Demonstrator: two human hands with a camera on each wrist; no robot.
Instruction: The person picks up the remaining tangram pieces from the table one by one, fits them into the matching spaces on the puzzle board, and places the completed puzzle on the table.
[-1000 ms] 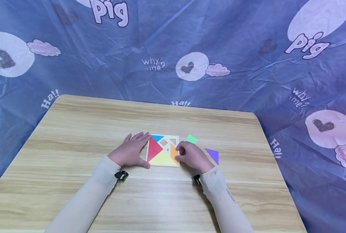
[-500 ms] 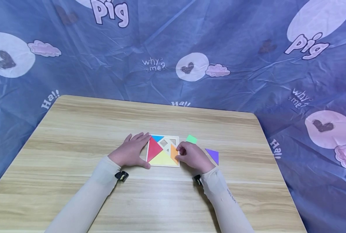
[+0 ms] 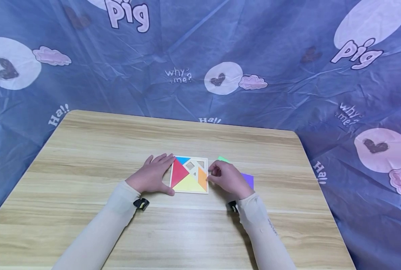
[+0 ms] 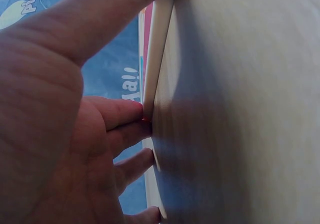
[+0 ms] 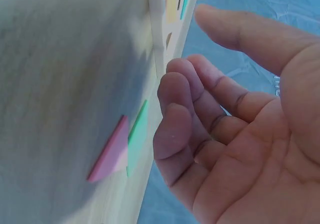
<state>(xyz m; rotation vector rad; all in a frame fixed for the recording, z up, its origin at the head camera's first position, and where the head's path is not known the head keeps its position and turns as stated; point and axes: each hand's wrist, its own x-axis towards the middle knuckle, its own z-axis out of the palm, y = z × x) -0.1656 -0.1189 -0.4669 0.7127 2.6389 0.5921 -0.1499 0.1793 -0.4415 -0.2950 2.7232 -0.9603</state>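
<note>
A tangram board (image 3: 191,192) lies flat on the table with red (image 3: 178,174), yellow (image 3: 189,184), blue (image 3: 182,159) and orange (image 3: 202,179) pieces in it. Its upper right part shows bare slots. My left hand (image 3: 150,177) spans the board's left side, thumb at the near corner, straight fingertips touching the far corner. Just right of the board hovers my right hand (image 3: 229,178), fingers loosely bent, thumb apart, holding nothing. It partly covers a green piece (image 3: 222,159) and a purple piece (image 3: 249,180). The right wrist view shows a pink-looking triangle (image 5: 111,154) beside the green piece; whether it is the purple one I cannot tell.
The wood-grain table (image 3: 173,240) extends around the board on all sides. A blue printed cloth (image 3: 160,90) hangs behind the table's far edge and along its sides.
My right hand has let go of the orange piece and drawn back to the right, now covering more of the green and purple pieces. The left hand stays where it was.
</note>
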